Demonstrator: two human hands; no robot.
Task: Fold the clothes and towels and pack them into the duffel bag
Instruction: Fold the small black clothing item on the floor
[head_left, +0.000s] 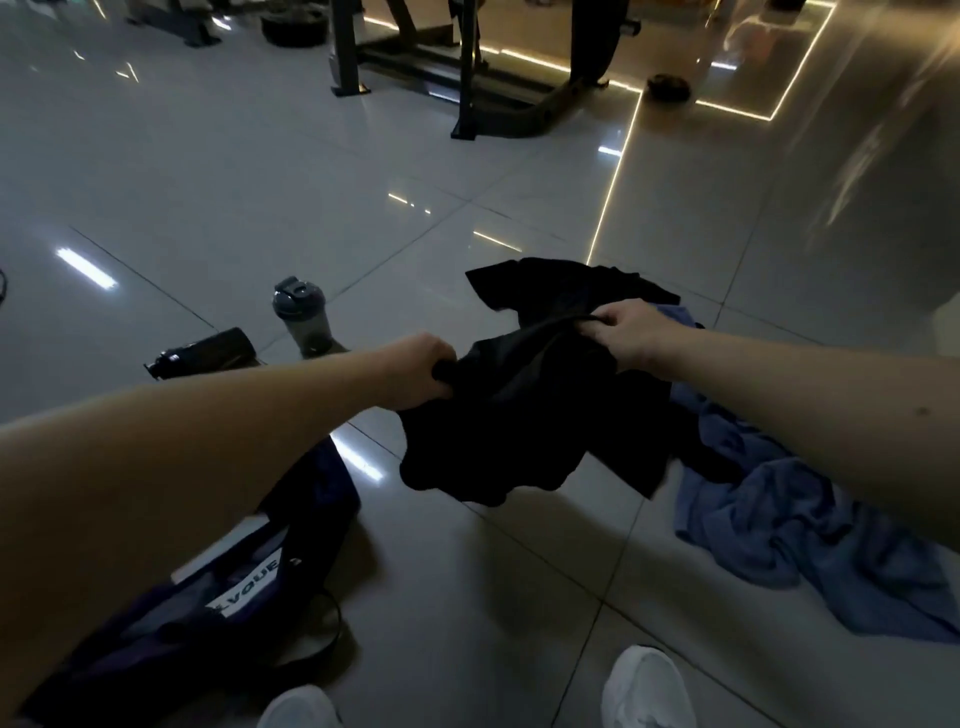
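A black garment (509, 415) hangs above the tiled floor, held up between both hands. My left hand (415, 371) grips its left edge in a fist. My right hand (626, 332) pinches its upper edge. Another black shirt (550, 286) lies on the floor behind it. A crumpled blue towel (810, 530) lies on the floor to the right, partly under my right arm. The dark duffel bag (249, 587) with a white label lies at lower left, partly hidden by my left arm.
A grey shaker bottle (304, 317) stands on the floor beyond my left hand, and a black bottle (205, 353) lies on its side beside it. Gym machine frames (467, 67) stand at the back. My white shoes (647, 686) show at the bottom edge.
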